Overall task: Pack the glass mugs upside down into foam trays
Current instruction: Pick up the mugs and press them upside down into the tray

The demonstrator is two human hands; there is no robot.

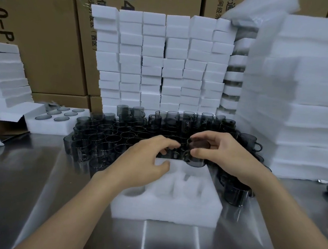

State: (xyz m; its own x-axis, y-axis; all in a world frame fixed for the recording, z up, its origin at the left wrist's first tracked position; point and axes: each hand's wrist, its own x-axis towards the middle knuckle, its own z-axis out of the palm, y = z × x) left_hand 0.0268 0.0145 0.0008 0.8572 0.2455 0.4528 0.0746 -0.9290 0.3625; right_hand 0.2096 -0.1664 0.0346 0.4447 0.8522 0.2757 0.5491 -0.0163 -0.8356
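Step in hand: loading the first mug into an empty foam tray (163,211); all visible cavities are bare.

Right hand (222,155) grips a smoked-glass mug (196,162) between thumb and fingers, just above the tray's far right corner. Whether it holds a second mug, I cannot tell.

Left hand (146,158) holds nothing. Its fingers are loosely spread over the tray's far edge and reach toward the mug stock (106,137) beyond.

Next move, by my judgement: turn the mug rim-down, line it up over a cavity and seat it gently.

A filled tray (40,125) sits far left.
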